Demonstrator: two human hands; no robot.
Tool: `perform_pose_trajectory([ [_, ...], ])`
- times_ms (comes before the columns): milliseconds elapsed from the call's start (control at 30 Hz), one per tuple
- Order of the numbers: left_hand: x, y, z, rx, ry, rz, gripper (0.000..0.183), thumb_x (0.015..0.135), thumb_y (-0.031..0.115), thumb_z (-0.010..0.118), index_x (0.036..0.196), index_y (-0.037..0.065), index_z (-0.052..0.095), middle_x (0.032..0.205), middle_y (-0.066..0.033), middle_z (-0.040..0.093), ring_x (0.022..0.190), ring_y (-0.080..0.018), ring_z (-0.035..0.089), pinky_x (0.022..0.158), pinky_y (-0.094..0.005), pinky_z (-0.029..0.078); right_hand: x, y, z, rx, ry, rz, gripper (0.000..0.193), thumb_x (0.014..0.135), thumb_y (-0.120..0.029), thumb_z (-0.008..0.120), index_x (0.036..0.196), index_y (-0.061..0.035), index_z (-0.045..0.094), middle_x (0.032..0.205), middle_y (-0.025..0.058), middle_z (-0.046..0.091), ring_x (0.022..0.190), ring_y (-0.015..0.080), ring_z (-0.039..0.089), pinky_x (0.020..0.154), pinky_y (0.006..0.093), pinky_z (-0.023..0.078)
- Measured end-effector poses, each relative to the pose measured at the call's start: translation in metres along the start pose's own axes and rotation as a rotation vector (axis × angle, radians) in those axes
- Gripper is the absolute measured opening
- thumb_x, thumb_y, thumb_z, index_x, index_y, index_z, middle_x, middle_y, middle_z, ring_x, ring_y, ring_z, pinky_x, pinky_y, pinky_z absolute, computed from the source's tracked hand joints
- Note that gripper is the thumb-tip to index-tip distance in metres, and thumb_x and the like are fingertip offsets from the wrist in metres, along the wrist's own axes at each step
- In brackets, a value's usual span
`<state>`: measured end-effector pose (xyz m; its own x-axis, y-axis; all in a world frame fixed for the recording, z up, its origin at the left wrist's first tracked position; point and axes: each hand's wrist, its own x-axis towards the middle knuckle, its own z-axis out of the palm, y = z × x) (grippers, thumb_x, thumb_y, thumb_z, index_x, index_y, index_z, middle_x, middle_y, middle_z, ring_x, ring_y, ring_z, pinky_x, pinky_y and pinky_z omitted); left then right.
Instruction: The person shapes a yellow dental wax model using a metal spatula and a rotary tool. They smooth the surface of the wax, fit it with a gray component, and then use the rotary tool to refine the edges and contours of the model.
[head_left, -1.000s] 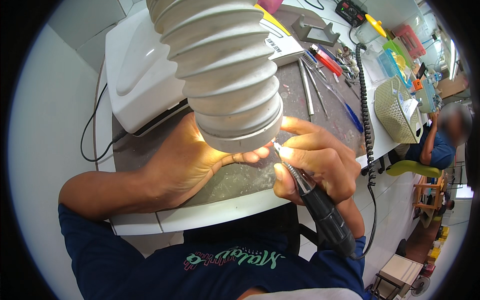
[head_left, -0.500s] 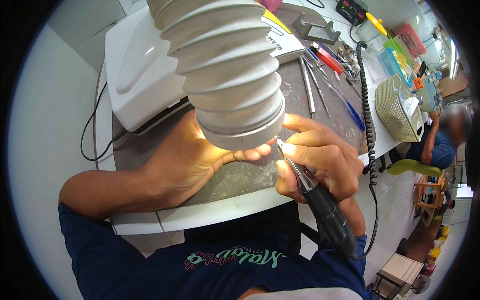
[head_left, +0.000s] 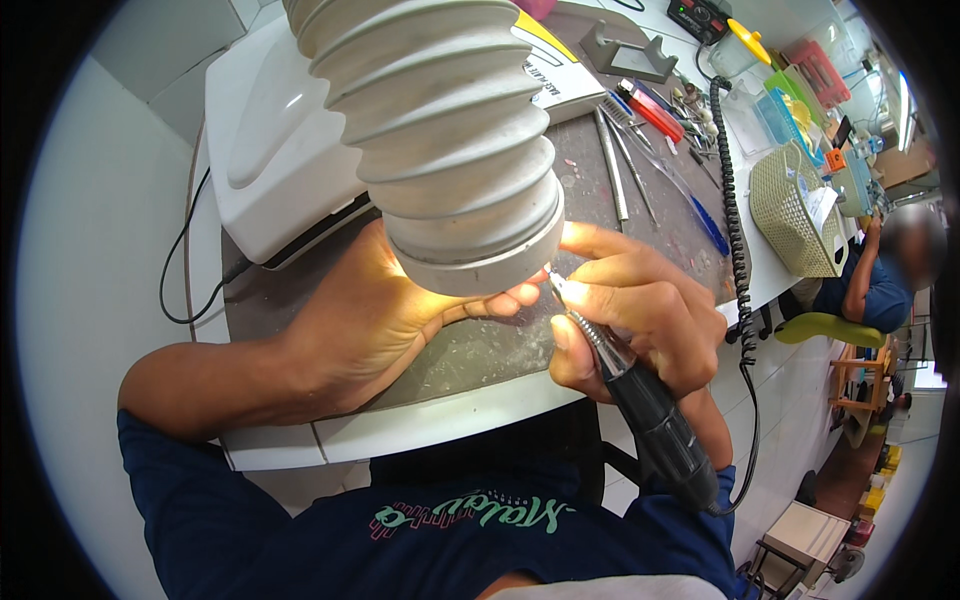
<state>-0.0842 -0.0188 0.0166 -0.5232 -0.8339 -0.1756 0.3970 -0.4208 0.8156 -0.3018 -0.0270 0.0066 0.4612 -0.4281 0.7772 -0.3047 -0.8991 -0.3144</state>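
My right hand [head_left: 650, 310] grips a black and silver rotary handpiece [head_left: 655, 425] like a pen, its tip pointing up and left beneath the mouth of a ribbed white hose [head_left: 450, 150]. Across from it, my left hand [head_left: 370, 310] is bent, with its fingertips close to the handpiece tip. The hose hides most of the left fingers and whatever they hold. Bright light falls on both hands under the hose. A black cord [head_left: 745, 440] runs from the handpiece's rear end, and a coiled cable hangs to the right.
A white machine housing [head_left: 280, 130] stands on the left of the grey work mat [head_left: 480, 360]. Metal tools [head_left: 612, 165], a red lighter-like object [head_left: 655, 115] and a blue-handled tool [head_left: 710, 225] lie at the right. Beyond are a woven basket [head_left: 790, 215] and a seated person [head_left: 870, 280].
The view has shifted slightly, so the hose and mat items sit a little farther left and up. Both hands keep nearly the same pose, the handpiece still in my right.
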Motion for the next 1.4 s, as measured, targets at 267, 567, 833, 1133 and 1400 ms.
perform_pose_trajectory([
  [267,-0.0008,-0.0001,0.0008,0.046,0.014,0.016,0.029,0.097,0.007,0.062,0.122,-0.004,0.057,0.108,-0.0123,0.064,0.100,-0.0174,0.063,0.090,-0.0298,0.053,0.0025,-0.0079,0.0007,0.057,0.031,0.098,0.018,0.070,0.001,0.078,0.082,0.0008,0.064,0.078,0.0126,0.065,0.090,0.0340,0.074,0.070,0.0354,0.060],
  [567,-0.0009,0.0004,-0.0012,0.031,-0.004,0.002,0.028,0.097,0.007,0.062,0.122,-0.004,0.057,0.109,-0.0113,0.063,0.101,-0.0173,0.063,0.091,-0.0301,0.053,0.0032,-0.0097,-0.0005,0.065,0.010,0.126,0.016,0.071,0.001,0.077,0.081,0.0006,0.065,0.078,0.0123,0.065,0.090,0.0338,0.074,0.071,0.0354,0.060],
  [833,-0.0010,0.0002,0.0006,0.088,0.022,0.009,0.028,0.097,0.007,0.063,0.122,-0.003,0.057,0.111,-0.0117,0.063,0.102,-0.0174,0.063,0.091,-0.0299,0.053,0.0047,-0.0088,0.0001,0.052,0.009,0.104,0.017,0.071,0.000,0.078,0.082,0.0011,0.065,0.079,0.0132,0.066,0.090,0.0344,0.073,0.073,0.0369,0.061],
  [1133,-0.0016,0.0027,0.0041,0.109,0.042,-0.010,0.028,0.097,0.006,0.062,0.123,-0.002,0.057,0.114,-0.0117,0.064,0.104,-0.0177,0.063,0.091,-0.0296,0.054,0.0027,-0.0087,-0.0003,0.024,0.011,0.095,0.018,0.071,0.000,0.078,0.083,0.0014,0.065,0.078,0.0128,0.065,0.089,0.0349,0.073,0.073,0.0375,0.061],
  [1400,-0.0010,0.0016,0.0029,0.093,0.034,-0.002,0.028,0.097,0.006,0.062,0.122,-0.004,0.057,0.110,-0.0115,0.064,0.100,-0.0166,0.064,0.090,-0.0283,0.054,0.0043,-0.0086,0.0004,0.047,0.010,0.081,0.019,0.070,0.001,0.078,0.084,0.0012,0.065,0.078,0.0132,0.065,0.089,0.0347,0.074,0.071,0.0365,0.060],
])
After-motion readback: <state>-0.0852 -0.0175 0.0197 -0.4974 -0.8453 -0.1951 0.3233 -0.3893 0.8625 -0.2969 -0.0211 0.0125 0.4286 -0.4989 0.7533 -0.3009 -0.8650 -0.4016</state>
